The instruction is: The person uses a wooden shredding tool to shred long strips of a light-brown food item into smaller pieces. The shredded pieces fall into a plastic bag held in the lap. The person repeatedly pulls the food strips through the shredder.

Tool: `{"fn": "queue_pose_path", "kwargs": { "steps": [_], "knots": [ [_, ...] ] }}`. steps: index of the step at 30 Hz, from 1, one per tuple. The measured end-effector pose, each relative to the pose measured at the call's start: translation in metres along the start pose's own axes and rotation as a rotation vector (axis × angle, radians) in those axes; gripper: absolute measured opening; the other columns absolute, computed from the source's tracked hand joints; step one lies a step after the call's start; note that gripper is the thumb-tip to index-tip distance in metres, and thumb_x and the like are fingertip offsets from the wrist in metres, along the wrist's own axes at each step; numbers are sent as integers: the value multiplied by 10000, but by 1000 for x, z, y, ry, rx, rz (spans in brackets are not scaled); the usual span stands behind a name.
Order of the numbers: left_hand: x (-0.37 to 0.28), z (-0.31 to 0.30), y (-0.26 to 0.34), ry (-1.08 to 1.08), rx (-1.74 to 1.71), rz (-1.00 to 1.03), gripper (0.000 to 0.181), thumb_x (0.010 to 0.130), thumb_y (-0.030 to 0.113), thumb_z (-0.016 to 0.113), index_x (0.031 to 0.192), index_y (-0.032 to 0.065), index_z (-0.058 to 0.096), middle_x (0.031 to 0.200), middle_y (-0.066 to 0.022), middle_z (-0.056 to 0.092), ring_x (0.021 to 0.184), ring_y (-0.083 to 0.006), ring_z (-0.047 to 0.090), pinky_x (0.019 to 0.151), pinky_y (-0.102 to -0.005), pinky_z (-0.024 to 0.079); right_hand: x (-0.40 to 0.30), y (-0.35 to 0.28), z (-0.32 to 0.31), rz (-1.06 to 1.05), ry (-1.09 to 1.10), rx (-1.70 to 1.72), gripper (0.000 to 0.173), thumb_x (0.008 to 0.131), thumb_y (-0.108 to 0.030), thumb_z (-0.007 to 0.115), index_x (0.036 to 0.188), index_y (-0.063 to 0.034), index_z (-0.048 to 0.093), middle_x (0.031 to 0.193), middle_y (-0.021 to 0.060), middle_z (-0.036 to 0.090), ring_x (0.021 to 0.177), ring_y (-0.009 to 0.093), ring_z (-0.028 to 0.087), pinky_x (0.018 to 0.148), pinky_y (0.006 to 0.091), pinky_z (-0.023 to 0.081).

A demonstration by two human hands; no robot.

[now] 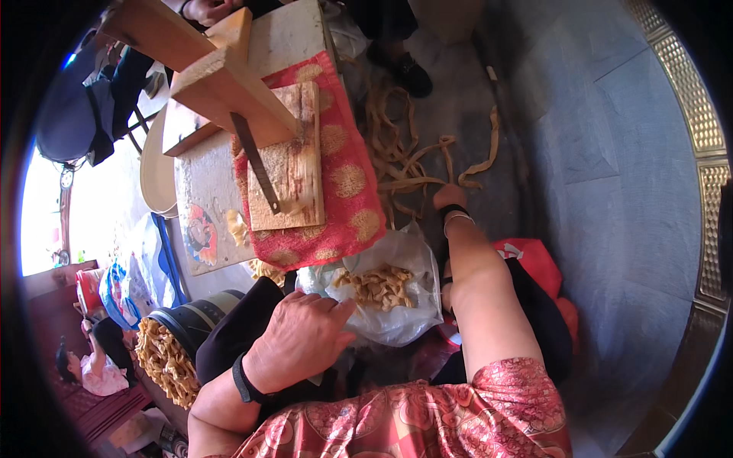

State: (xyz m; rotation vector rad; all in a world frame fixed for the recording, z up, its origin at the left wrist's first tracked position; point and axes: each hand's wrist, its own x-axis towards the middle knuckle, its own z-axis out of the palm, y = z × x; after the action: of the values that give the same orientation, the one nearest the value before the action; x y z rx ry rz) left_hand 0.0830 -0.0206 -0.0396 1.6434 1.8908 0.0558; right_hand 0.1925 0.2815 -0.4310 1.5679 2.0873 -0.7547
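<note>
My left hand (306, 338) hovers palm down beside the clear plastic bag (409, 326); its thumb stands apart and nothing shows in it. The bag holds cut tan pieces (381, 286) of a soft material. My right arm reaches out to the floor, where my right hand (449, 197) is closed at the ends of long tan strips (395, 137); its fingertips are hidden. On a red towel with tan spots (349, 177) lies a wooden board (286, 220). A flat metal blade (255, 163) slants down to it beside an upright wooden block (229, 97).
A worn bench top (197, 177) carries the towel and wooden parts. At left lies a tipped dark bucket (197, 315) full of tan pieces. A person's shoe (401, 68) is near the strips. A red bag (535, 263) is by my right arm. Another person (94, 366) sits at lower left.
</note>
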Motion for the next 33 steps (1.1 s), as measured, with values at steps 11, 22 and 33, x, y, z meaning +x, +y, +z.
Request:
{"fn": "queue_pose_path", "kwargs": {
  "steps": [11, 22, 33],
  "knots": [
    [1, 26, 5, 98, 81, 57, 268, 786, 262, 678, 950, 55, 633, 711, -169, 633, 725, -369, 644, 643, -468, 509, -39, -3, -286, -487, 354, 1666, 115, 693, 70, 508, 627, -24, 499, 627, 69, 482, 570, 182, 517, 530, 293, 469],
    [2, 27, 25, 87, 119, 107, 242, 744, 218, 581, 789, 2, 680, 780, -224, 660, 791, -373, 666, 712, -454, 537, -434, -55, -513, -986, 1789, 558, 147, 895, -165, 572, 855, -31, 618, 782, 64, 671, 705, 226, 642, 620, 329, 492],
    [-41, -33, 44, 273, -386, 226, 315, 807, 184, 675, 1063, 0, 660, 827, -150, 689, 751, -244, 672, 704, -329, 520, -390, -38, -428, -1061, 1783, 747, 167, 785, -90, 716, 945, -38, 719, 820, 25, 699, 706, 121, 620, 680, 281, 515]
  ]
}}
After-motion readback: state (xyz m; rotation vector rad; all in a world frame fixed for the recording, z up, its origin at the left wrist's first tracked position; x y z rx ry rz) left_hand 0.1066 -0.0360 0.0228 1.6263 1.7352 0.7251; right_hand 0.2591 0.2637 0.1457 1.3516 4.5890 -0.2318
